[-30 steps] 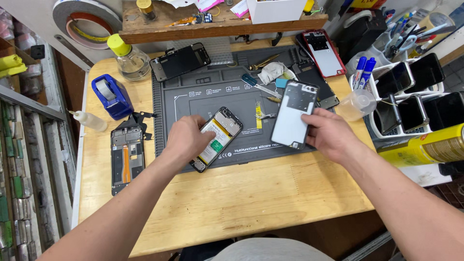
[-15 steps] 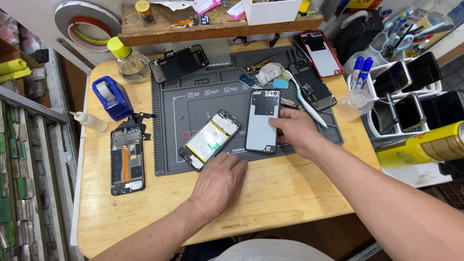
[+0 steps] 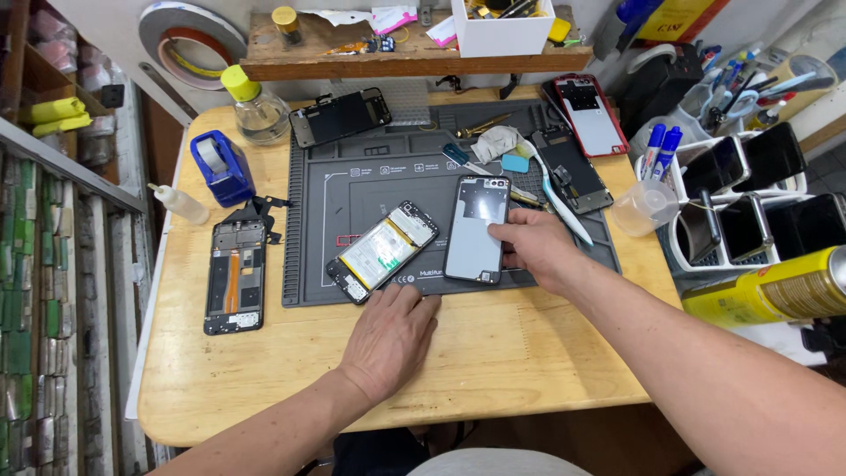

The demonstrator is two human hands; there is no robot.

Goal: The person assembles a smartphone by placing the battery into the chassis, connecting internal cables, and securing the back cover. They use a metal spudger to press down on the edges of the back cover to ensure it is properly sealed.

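I was looking down on a small wooden table (image 3: 291,370) with rounded corners, its pale top worn and evenly lit, with no hard shadows. A dark grey work mat (image 3: 388,172) covered most of its far half. Behind it a rough wooden shelf (image 3: 414,62) ran along a light wall (image 3: 115,18), and a large roll of tape (image 3: 189,35) hung on that wall. To the left I saw a metal rail (image 3: 70,163) and stacked shelving full of greenish clutter (image 3: 35,308). On the right stood a white rack (image 3: 705,256) of slots.
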